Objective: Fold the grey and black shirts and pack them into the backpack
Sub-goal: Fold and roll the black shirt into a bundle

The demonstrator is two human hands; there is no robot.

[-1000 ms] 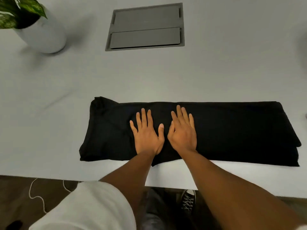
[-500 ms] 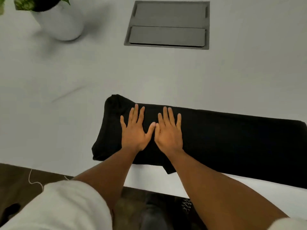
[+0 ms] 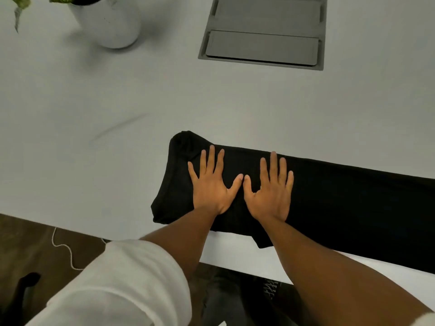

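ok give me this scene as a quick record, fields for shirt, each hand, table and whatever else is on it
shirt: black shirt folded into a long strip, lying near the table's front edge
left hand: left hand flat on the shirt, fingers spread
right hand: right hand flat on the shirt beside it, thumbs nearly touching
table: white table
other: white plant pot far left; grey cable hatch set into the tabletop
backpack: not in view

white table carries black shirt, white plant pot, grey hatch.

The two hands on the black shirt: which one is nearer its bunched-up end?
The left hand: it presses flat beside the black shirt's bunched end, while the right hand lies farther along it.
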